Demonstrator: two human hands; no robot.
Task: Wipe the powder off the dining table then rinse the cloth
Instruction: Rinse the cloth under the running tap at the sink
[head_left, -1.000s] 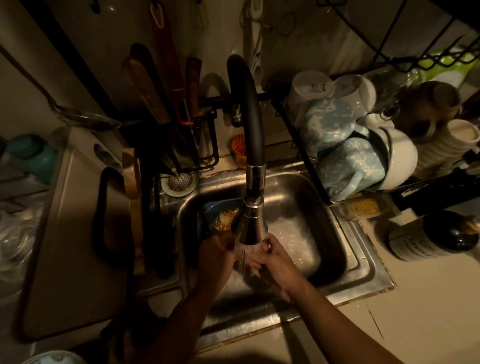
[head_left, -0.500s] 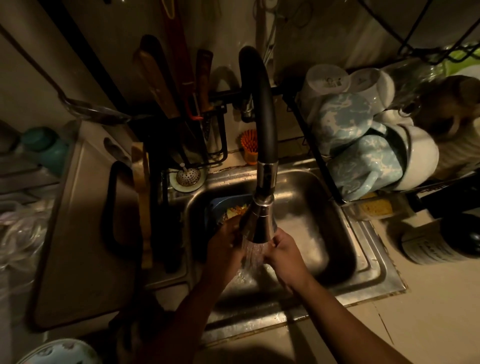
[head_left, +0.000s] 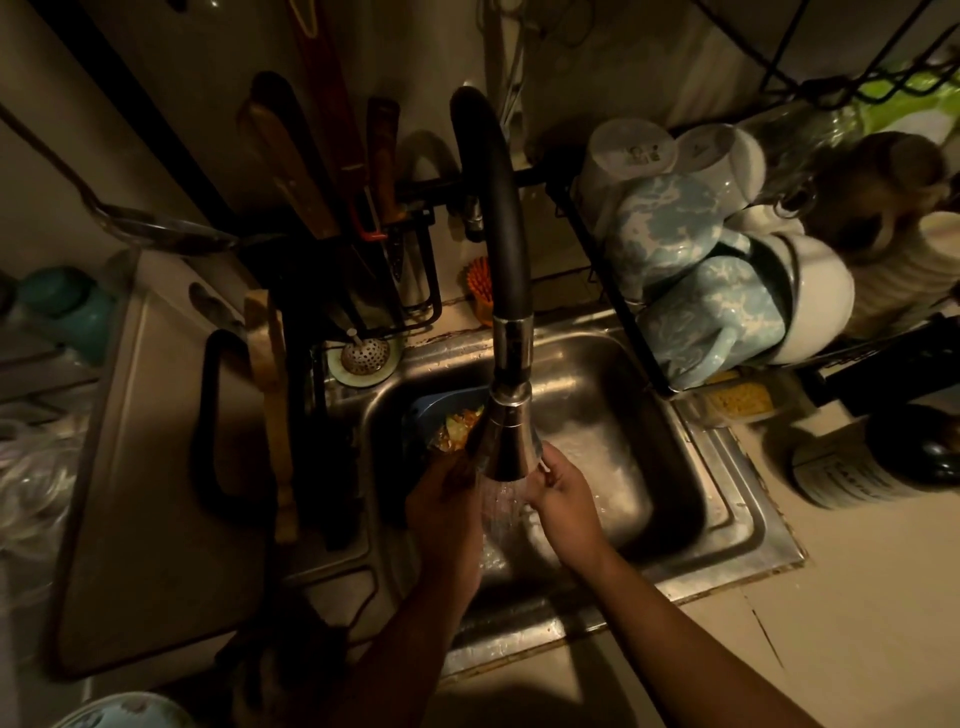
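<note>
Dim kitchen corner, seen from above. Steel sink (head_left: 727, 499) set into a pale desk (head_left: 857, 623). Black arched tap (head_left: 493, 208) ending in a chrome spray head (head_left: 506, 441), with water (head_left: 501, 499) streaming down between the two hands.

Left hand (head_left: 447, 514) just left of the stream, back toward the camera, fingers curled inward and hidden on the far side; open or gripping, cannot tell. Right hand (head_left: 563, 499) just right of the stream, fingers (head_left: 545, 467) bent loosely toward the water, thumb side up near the spray head; partly closed, but whether holding anything cannot tell. Cloth not clearly made out in the gloom: possibly between the palms under the water, too dark and blurred to confirm.

Inside the sink, behind the left hand, a blue basin (head_left: 441, 410) with orange and yellow scraps (head_left: 457, 431). At the back left corner of the sink, a perforated metal strainer (head_left: 363, 356). Behind the tap, an orange brush (head_left: 480, 286) standing by the wall. Knives (head_left: 384, 192) slotted in a black holder to the left of the tap.

To the right, a black wire rack (head_left: 613, 270) stacked with upturned pale blue mottled mugs (head_left: 711, 317) and white bowls (head_left: 815, 301). Dark bottle (head_left: 878, 462) lying on its side on the desk, right of the sink.
</note>
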